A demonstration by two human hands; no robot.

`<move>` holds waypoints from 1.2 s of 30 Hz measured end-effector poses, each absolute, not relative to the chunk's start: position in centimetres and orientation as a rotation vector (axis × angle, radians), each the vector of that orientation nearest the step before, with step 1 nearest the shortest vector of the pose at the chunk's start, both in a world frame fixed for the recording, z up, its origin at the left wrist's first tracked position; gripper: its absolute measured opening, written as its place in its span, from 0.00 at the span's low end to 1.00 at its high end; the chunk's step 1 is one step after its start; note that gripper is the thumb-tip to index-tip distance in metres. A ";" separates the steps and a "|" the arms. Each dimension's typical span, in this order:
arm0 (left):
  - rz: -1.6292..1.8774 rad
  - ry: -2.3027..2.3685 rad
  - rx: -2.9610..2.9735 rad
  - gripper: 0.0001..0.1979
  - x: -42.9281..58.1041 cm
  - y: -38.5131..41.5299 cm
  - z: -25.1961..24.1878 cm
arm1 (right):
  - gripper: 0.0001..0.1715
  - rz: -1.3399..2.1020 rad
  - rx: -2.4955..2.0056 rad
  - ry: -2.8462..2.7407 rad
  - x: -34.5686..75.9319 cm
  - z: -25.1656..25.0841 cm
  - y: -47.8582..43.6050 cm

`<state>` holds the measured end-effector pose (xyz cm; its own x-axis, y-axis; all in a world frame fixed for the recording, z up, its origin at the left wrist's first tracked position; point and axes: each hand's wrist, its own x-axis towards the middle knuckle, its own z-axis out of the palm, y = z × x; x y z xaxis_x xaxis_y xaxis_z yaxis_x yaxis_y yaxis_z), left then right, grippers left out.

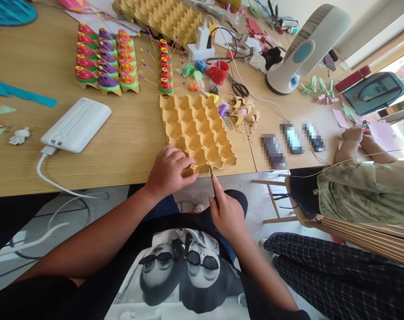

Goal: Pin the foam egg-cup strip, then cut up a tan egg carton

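Observation:
A yellow cardboard egg tray (197, 129) lies at the near edge of the wooden table (128, 142). My left hand (168, 171) presses down on the tray's near left corner, fingers curled over it. My right hand (227, 213) is closed around a thin dark-handled cutting tool (212, 182), whose tip touches the tray's near edge beside my left fingers.
Rows of painted egg-carton cones (105, 60) stand at the back left, with a second egg tray (162, 18) behind. A white power bank (76, 125), red cup (219, 72), scissors (238, 86), cardboard scraps (243, 111) and desk fan (305, 49) lie around. Another person (358, 186) sits at right.

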<state>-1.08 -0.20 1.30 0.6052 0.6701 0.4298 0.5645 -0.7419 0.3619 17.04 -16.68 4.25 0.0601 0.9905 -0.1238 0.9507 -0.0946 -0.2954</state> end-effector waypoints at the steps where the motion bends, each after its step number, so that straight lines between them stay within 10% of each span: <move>1: 0.826 1.027 2.639 0.14 -1.1 -0.2 1.3 | 0.37 0.446 -2.202 -2.021 17.0 4.4 -16.7; 36: 0.876 0.954 2.569 0.15 -1.1 0.0 0.9 | 0.22 0.771 -2.517 -2.848 15.8 19.9 -3.8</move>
